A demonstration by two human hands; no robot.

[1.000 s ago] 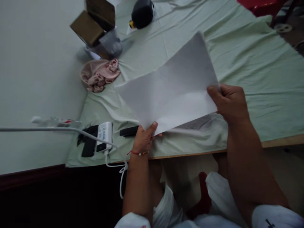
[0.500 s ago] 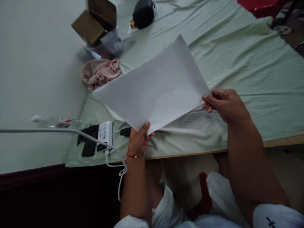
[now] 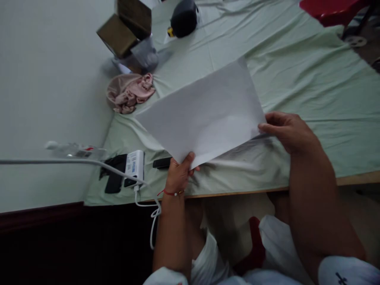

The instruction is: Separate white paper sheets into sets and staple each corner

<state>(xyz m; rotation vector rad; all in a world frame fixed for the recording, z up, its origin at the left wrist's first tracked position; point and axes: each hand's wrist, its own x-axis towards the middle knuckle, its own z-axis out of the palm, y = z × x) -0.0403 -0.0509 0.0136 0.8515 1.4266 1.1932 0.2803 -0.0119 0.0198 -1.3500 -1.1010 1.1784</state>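
A white sheet of paper [image 3: 204, 113] is held above the green cloth, stretched between my two hands. My left hand [image 3: 180, 172] pinches its near corner, thumb on top and fingers underneath. At the right corner, my right hand [image 3: 286, 130] grips the sheet between thumb and fingers; the fingertips beneath are hidden. Beside my left hand lies a small black object [image 3: 162, 163], partly covered by the hand. A red string bracelet [image 3: 173, 193] circles my left wrist.
The green cloth [image 3: 320, 99] covers the table. At the left are a white power bank [image 3: 135, 165] with a cable, a black phone [image 3: 114, 180] and a plastic bottle [image 3: 78, 150]. Farther back sit a pink cloth [image 3: 133, 93], a cardboard box [image 3: 118, 35] and a black case [image 3: 184, 19].
The paper's far edge has come down and nearer to me, and its left corner has shifted right. Both hands keep hold of it. The whole view has shifted slightly.
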